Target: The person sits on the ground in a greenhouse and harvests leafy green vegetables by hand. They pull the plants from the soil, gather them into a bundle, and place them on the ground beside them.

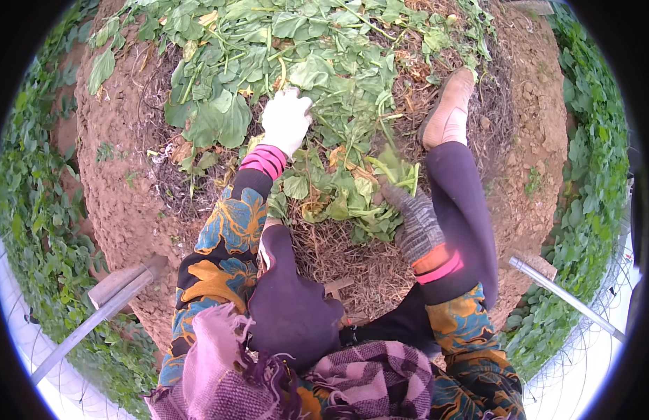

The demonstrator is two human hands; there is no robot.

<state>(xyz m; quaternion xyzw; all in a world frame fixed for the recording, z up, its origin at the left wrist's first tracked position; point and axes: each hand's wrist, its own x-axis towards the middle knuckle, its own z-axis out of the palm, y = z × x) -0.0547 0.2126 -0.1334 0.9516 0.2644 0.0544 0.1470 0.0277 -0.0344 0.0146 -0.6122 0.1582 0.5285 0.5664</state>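
Observation:
My left hand [287,118], in a white glove, reaches into a heap of cut leafy greens [235,115], broad wilting leaves with pale stalks. Its fingers curl down at the edge of the heap, and whether a stalk lies in them is hidden. In a grey knitted glove with an orange cuff, my right hand [416,218] is closed around a bunch of leafy stalks [390,170], whose cut ends stick up past the thumb. Yellowed, dry leaves [316,202] lie mixed with green ones between my hands.
Dry straw [350,262] covers the ground between my legs. My right shoe [450,107] rests at the heap's right side. Bare soil [119,184] flanks the straw, with green leafy rows [592,157] beyond. Metal poles stand at left [98,317] and right [566,296].

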